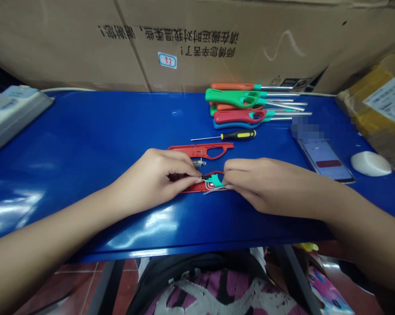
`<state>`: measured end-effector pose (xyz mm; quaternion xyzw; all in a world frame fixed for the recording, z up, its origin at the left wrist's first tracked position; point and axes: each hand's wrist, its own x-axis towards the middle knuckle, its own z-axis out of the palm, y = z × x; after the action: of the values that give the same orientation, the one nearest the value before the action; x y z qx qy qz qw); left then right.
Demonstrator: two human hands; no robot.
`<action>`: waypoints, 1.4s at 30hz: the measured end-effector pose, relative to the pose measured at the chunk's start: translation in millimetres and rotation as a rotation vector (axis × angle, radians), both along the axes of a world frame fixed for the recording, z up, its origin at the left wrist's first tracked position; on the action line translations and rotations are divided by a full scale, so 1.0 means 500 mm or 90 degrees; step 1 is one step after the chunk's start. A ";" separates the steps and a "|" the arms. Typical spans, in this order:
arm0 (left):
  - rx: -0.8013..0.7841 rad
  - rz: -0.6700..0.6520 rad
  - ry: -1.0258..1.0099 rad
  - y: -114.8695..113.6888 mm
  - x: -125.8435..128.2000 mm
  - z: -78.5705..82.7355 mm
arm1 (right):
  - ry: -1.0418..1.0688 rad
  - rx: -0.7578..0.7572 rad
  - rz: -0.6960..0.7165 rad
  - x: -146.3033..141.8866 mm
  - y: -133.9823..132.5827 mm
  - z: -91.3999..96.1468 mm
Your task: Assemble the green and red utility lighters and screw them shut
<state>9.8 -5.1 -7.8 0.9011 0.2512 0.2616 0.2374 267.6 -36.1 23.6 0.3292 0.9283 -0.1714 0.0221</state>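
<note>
My left hand (158, 177) and my right hand (259, 183) meet over a red lighter shell half (197, 188) lying on the blue table (85, 144). Both hands pinch at it with closed fingers. A teal trigger piece (214, 180) and thin pale wires show between the fingertips. A second red shell half (202, 151) lies just beyond, with a small metal part (199, 162) beside it. A black and yellow screwdriver (230, 136) rests behind that.
A pile of long-nosed lighters (246, 106) in red, green, orange and blue lies at the back. A phone (325, 158) and a white mouse (370, 163) sit right. A power strip (10, 111) is at left; cardboard boxes (200, 39) stand behind.
</note>
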 end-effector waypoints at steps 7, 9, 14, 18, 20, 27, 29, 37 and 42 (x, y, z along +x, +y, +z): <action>-0.001 -0.017 0.004 -0.003 -0.001 0.003 | 0.010 0.002 0.009 0.001 0.002 0.000; 0.012 -0.024 0.014 -0.004 -0.002 0.002 | 0.016 0.004 0.014 0.002 0.003 0.000; 0.029 -0.008 0.009 -0.009 -0.003 -0.003 | 0.024 -0.006 0.009 0.005 0.003 0.003; 0.033 0.004 0.004 -0.011 -0.002 -0.004 | 0.025 -0.013 0.000 0.005 0.002 0.004; 0.032 0.002 0.005 -0.011 -0.001 -0.004 | 0.026 -0.014 0.001 0.005 0.002 0.004; 0.043 0.001 -0.009 -0.012 0.001 -0.005 | 0.022 -0.015 0.002 0.006 0.002 0.005; 0.046 0.000 -0.011 -0.013 0.001 -0.005 | 0.022 -0.015 0.001 0.006 0.002 0.005; 0.041 -0.011 0.008 -0.009 0.001 -0.009 | 0.011 -0.010 0.003 0.005 0.002 0.001; 0.062 -0.020 0.029 -0.011 0.000 -0.004 | 0.005 -0.003 0.014 0.004 0.002 0.001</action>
<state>9.9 -10.6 -9.7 0.9213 0.2293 0.2487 0.1917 269.5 -35.2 24.2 0.3182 0.9315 -0.1747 0.0214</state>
